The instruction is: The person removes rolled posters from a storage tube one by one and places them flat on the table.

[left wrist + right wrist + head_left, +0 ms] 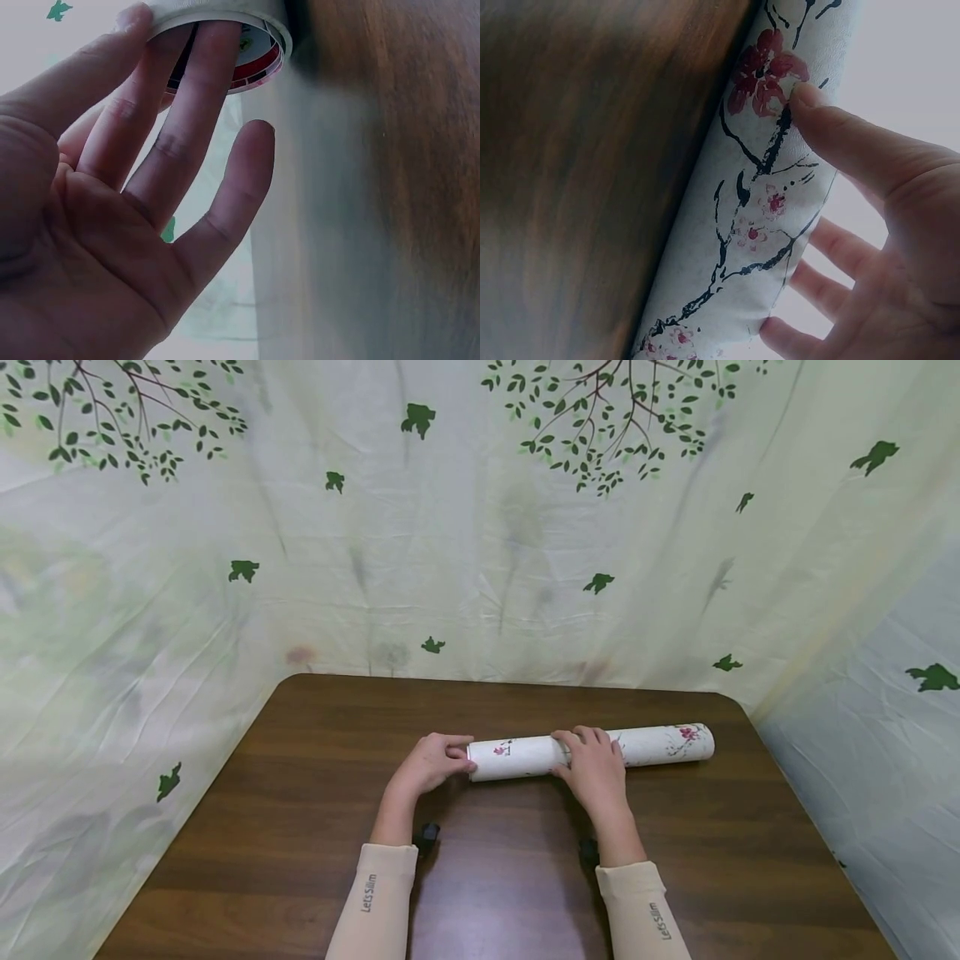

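Pale leaf-printed curtains (pixel 480 543) are hanging around a brown wood-grain desk (pixel 510 885), where a white wallpaper roll (pixel 651 747) with pink blossom sprigs is lying lengthwise across the far half. At its left end, the left hand (pixel 433 764) is pinching the open rim, fingers reaching inside while the thumb is resting outside, presumably because the hollow core is offering a ready hold. Near the middle, the right hand (pixel 597 768) is grasping the body from above, thumb on the near side, probably bracing it against rolling.
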Demonstrator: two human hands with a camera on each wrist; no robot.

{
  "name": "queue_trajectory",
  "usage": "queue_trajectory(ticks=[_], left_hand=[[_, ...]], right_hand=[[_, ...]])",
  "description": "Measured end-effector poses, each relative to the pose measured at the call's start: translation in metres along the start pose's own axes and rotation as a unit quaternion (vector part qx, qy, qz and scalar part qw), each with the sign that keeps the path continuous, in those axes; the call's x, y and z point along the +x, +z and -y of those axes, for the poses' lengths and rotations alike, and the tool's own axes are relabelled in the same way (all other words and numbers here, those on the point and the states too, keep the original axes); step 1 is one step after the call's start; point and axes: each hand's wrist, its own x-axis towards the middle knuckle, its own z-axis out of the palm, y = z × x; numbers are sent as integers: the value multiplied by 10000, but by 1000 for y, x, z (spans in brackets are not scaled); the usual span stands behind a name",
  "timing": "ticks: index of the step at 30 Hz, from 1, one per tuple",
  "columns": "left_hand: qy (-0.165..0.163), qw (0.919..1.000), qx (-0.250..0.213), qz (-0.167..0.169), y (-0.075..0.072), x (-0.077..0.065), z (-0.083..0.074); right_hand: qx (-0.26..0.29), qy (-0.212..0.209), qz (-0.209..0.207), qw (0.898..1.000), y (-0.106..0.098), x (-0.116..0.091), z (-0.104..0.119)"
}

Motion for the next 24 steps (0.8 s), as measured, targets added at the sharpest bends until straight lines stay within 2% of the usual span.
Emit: queue_trajectory(ticks=[9, 24], left_hand=[[-163, 9998, -83, -56, 0, -2, -1], [-145, 9999, -53, 38, -3, -3, 1]], right_hand=[[87, 58, 30, 9999, 0, -1, 1], [221, 133, 8, 9997, -1, -1, 1]])
